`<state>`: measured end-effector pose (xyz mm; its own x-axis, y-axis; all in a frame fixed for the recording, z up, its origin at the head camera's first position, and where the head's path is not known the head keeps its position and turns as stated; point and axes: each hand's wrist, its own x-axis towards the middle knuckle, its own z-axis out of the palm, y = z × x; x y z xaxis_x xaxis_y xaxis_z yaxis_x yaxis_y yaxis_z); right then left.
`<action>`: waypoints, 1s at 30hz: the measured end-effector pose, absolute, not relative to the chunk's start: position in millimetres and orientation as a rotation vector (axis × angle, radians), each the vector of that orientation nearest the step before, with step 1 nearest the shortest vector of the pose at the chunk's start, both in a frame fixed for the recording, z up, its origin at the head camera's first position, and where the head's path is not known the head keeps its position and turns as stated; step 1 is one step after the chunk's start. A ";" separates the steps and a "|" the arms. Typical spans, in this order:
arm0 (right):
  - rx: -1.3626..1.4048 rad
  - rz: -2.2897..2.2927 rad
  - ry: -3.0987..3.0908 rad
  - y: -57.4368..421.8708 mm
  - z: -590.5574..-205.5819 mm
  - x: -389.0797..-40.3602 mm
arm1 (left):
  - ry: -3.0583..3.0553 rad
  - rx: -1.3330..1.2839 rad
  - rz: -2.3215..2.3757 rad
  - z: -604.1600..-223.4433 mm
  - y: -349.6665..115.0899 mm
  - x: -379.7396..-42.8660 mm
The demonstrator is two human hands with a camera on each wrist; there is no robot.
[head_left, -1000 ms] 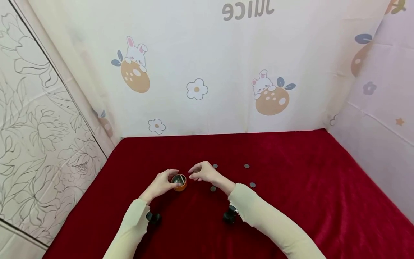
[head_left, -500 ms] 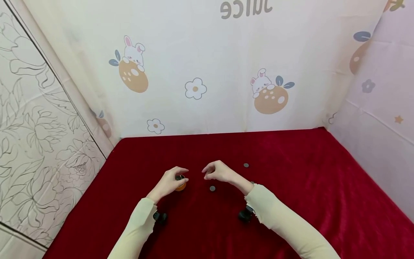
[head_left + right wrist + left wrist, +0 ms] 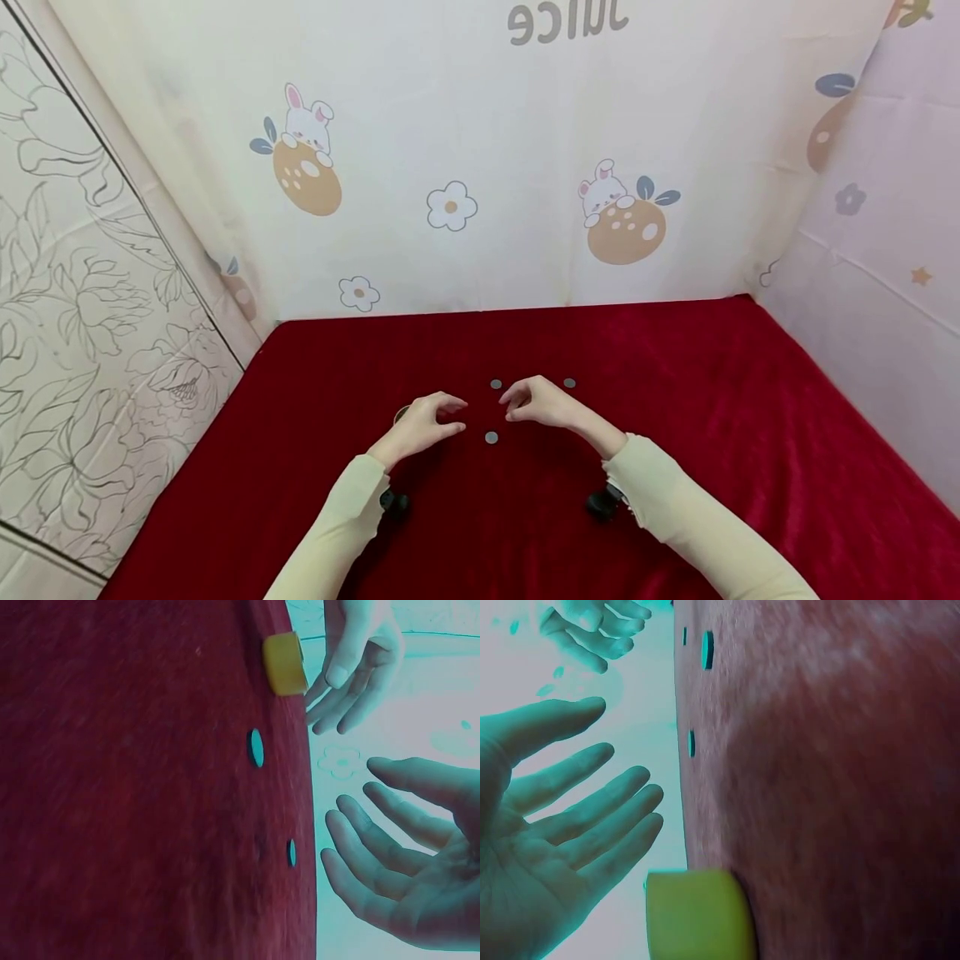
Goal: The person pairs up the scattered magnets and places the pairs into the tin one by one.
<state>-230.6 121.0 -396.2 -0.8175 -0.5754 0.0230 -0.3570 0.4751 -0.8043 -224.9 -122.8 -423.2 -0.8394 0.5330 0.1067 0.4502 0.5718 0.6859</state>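
A small round orange cup stands on the red cloth. In the head view my left hand covers most of it, with only a bit of rim showing behind the wrist. Fingers spread and nothing in the palm, that hand hovers just right of the cup. Facing it across a short gap, my right hand hangs over the cloth, its fingers loosely bent and holding nothing. Flat grey discs like coins lie around them: a near disc between the hands, a far disc and a right disc.
Red velvety cloth covers the table. A printed curtain rises at its back edge, and more curtain hangs along the right. A flower-patterned panel stands on the left. Small dark cameras sit at both wrists.
Both hands have moved right. The left hand, earlier around the cup, has come away from it; the right hand has drawn back from beside the cup. The cup stays in place.
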 end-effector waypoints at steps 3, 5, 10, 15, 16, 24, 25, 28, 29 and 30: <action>-0.794 -1.248 2.483 130.3 -398.5 -229.2 | 2.652 0.893 1.120 -423.4 -117.7 -226.0; -0.773 -1.248 2.485 137.1 -400.0 -228.3 | 2.636 0.912 1.114 -424.0 -114.7 -226.7; -0.769 -1.215 2.523 155.9 -403.4 -227.5 | 2.597 0.937 1.106 -424.7 -108.4 -227.1; -0.780 -1.169 2.536 174.2 -404.4 -227.2 | 2.580 0.973 1.076 -426.1 -102.4 -227.0; -0.774 -1.164 2.534 177.7 -404.2 -226.9 | 2.577 0.977 1.064 -426.3 -101.3 -226.9; -0.755 -1.223 2.480 199.5 -403.3 -224.2 | 2.554 0.989 0.971 -427.5 -92.9 -228.2; -0.754 -1.225 2.476 201.8 -403.9 -224.1 | 2.550 0.992 0.965 -427.8 -91.8 -228.5; -0.740 -1.210 2.484 207.4 -405.2 -223.6 | 2.537 1.005 0.946 -427.5 -88.5 -228.6; -0.738 -1.194 2.496 208.9 -405.6 -223.5 | 2.533 1.011 0.938 -427.8 -87.5 -228.9; -0.735 -1.180 2.508 210.1 -406.4 -223.5 | 2.529 1.014 0.927 -427.7 -86.6 -229.0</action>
